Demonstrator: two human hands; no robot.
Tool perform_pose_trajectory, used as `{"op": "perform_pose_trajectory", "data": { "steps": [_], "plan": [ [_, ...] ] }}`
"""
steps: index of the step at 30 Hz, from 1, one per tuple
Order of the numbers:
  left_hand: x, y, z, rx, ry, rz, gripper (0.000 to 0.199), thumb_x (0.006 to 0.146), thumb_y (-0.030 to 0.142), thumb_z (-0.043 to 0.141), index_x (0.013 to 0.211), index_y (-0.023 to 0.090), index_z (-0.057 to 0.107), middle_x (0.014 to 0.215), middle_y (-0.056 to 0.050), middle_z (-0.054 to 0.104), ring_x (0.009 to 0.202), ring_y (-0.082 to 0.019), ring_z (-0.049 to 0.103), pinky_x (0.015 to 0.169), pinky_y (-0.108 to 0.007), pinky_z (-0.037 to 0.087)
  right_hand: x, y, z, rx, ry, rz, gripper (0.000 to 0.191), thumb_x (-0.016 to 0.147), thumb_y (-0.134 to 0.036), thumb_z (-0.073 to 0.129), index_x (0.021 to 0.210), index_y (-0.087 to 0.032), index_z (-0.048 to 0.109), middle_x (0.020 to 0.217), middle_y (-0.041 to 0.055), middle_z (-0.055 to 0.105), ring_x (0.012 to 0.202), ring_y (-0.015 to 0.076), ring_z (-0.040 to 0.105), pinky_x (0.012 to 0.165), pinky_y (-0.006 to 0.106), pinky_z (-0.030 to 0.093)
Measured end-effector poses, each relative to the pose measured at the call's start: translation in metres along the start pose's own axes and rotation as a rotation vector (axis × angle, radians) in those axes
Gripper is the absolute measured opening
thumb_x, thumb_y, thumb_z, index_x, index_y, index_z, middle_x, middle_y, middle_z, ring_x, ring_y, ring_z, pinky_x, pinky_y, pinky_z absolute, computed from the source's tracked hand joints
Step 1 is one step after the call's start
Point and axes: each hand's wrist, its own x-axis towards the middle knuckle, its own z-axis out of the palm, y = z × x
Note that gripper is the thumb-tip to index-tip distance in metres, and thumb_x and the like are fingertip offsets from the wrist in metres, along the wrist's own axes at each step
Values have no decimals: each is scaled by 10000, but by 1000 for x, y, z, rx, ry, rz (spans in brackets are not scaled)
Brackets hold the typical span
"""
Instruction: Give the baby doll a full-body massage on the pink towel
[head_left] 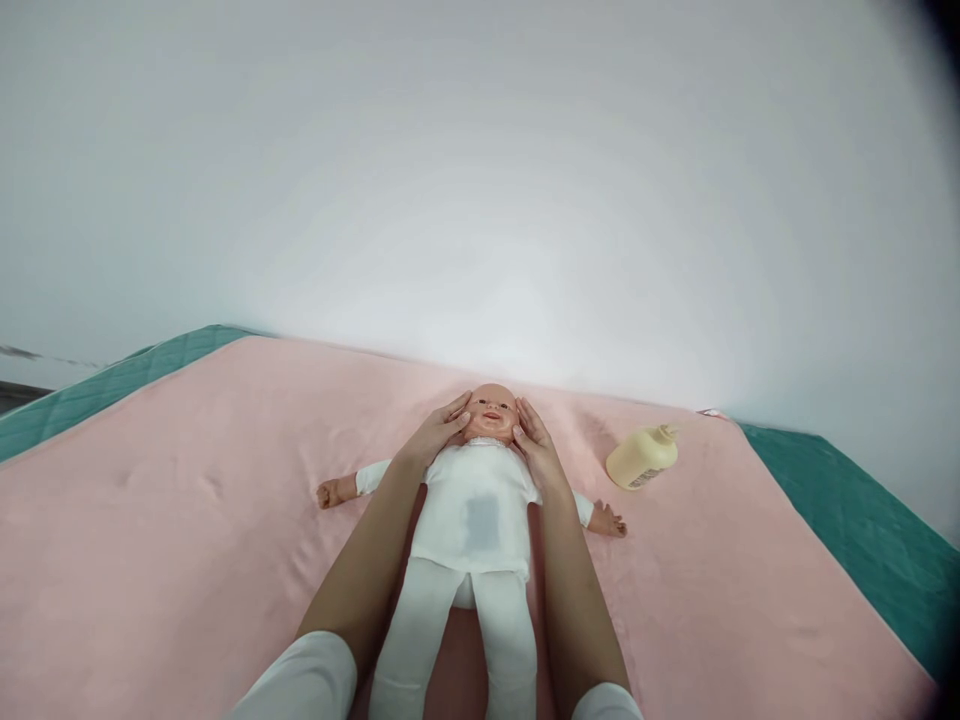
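Observation:
A baby doll (472, 510) in a white top and white trousers lies on its back on a pink cloth (187, 520), head toward the wall and arms spread. Against the left side of the picture of its head rests my left hand (442, 428), fingers extended along the cheek. My right hand (535, 440) lies along the other side of the head in the same way, fingers stretched. The doll's head is between my two palms. A grey patch shows on the front of the top.
A pale yellow pump bottle (642, 458) lies tilted on the cloth, right of the doll. Green quilted padding (847, 510) shows past the cloth at both sides. Behind it rises a pale wall (480, 180).

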Motion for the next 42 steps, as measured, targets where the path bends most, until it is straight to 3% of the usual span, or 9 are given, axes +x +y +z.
{"op": "perform_pose_trajectory", "data": {
  "steps": [10,16,21,28,32,42],
  "plan": [
    [-7,11,8,51,49,31,972,716,481,800,1521,214,325,1493,-146,457,1313,-330,509,1100,-457,427,-9,-15,9,-218,5,-38,831,707,-502,782,1431,-265,450,1574,59,354,1457,262,335,1197,456,319],
    [-13,24,22,218,86,37,1090,634,412,865,1533,195,288,1511,-146,433,1335,-340,480,1104,-430,427,-14,-22,23,-295,10,-18,953,684,-497,795,1493,-251,354,1548,85,396,1442,292,358,1176,463,364],
    [-11,24,27,303,122,69,1100,600,406,872,1519,168,316,1502,-158,441,1336,-355,474,1115,-443,408,-12,-12,27,-360,32,-77,942,693,-485,787,1491,-261,339,1596,80,296,1440,285,357,1151,441,396],
    [-7,19,22,354,118,75,1046,634,392,849,1517,193,327,1506,-143,439,1349,-339,462,1131,-435,388,-6,4,19,-511,27,-195,858,773,-495,713,1494,-253,318,1575,85,309,1460,256,302,1211,452,274],
    [-8,20,23,350,122,83,1005,646,399,843,1506,221,355,1517,-120,430,1361,-332,449,1135,-425,382,-8,-2,22,-485,34,-174,857,751,-503,722,1479,-252,346,1567,81,323,1461,251,303,1220,438,258],
    [-11,26,25,318,104,55,998,672,427,825,1513,194,340,1522,-120,425,1356,-319,457,1121,-396,400,-11,-15,25,-373,26,-60,893,722,-501,749,1477,-241,351,1573,88,347,1439,279,362,1158,451,387]
  ]
}}
